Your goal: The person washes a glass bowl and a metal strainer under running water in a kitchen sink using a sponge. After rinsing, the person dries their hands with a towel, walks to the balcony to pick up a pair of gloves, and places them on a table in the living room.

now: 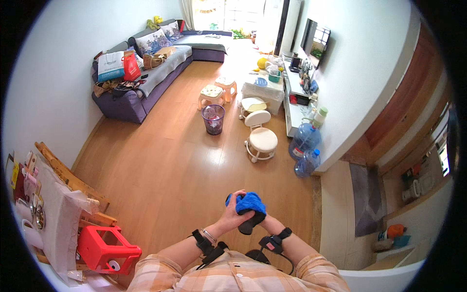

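Observation:
A blue fluffy fabric item [251, 202] is held up in front of my body, above the wooden floor. It has a dark, smooth, rounded part [246, 227] at its lower end; whether this is a slipper or a cloth around something dark, I cannot tell. My left hand [235, 215] grips it from the left, with the thumb across the front and the fingers over the top. My right hand [267, 219] supports it from the right, its fingers mostly hidden behind the item. Black straps with small devices circle both wrists.
A red plastic stool [105, 246] stands beside the cloth-covered table [58, 215] at left. Ahead are a purple mesh wastebasket [213, 120], a white wheeled chair [262, 140] and blue water jugs [305, 142]. A purple sofa [122, 107] lines the left wall.

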A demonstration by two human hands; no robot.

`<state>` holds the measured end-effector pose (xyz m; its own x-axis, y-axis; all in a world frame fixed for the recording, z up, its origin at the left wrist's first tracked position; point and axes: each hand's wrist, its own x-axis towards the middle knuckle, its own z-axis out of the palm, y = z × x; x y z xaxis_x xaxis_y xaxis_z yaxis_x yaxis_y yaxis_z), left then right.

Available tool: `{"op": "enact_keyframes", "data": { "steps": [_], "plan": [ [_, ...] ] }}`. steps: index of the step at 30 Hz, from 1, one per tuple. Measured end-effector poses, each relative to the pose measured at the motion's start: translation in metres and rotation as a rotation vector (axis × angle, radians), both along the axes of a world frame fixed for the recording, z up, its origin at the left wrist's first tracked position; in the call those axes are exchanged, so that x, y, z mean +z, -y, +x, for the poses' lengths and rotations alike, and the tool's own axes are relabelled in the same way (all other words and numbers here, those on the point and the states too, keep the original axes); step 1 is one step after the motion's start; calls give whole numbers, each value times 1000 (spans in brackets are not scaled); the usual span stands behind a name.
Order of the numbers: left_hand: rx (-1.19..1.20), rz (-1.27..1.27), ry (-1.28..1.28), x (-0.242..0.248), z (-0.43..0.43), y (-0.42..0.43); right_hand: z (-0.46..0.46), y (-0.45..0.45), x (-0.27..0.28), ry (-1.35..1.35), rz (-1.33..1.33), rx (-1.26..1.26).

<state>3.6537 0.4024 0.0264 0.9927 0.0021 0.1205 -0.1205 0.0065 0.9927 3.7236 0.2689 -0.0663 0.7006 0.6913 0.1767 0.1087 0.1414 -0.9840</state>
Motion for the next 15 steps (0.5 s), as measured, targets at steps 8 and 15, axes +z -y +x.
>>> {"op": "enact_keyframes", "data": {
  "steps": [8,15],
  "plan": [
    [440,178,88,-42,106,-163,90,-157,45,214,-125,267],
    [719,-191,-65,-39,229,-316,240,-293,88,515,-318,283]
  ]
}}
